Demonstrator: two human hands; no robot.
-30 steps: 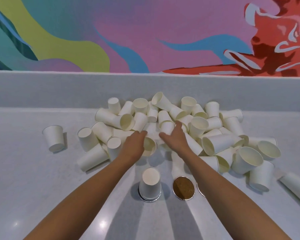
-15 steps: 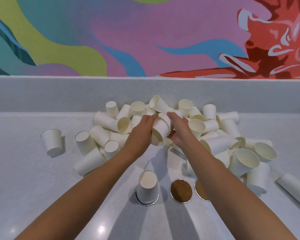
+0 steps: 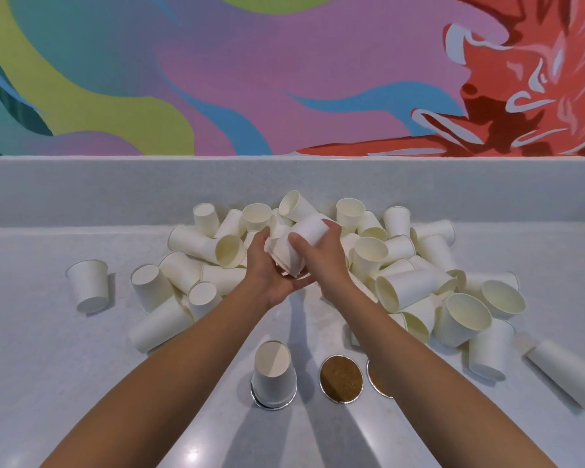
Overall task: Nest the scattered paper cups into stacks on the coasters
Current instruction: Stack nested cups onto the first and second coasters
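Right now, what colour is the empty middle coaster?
Speckled cork brown with a silver rim, clearest in the head view.

Bare forearms, no sleeves; left hand, right hand ungloved.

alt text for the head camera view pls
Two bare hands, left hand and right hand, hold nested white paper cups above a scattered cup pile. Nearer, one upside-down cup sits on a coaster beside an empty cork coaster.

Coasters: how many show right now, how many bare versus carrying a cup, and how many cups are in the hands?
Coasters carrying a cup: 1, the left coaster
Bare coasters: 2, the middle coaster and right coaster, part hidden by the forearm
Total coasters: 3
Cups in hands: cannot tell; nested cups
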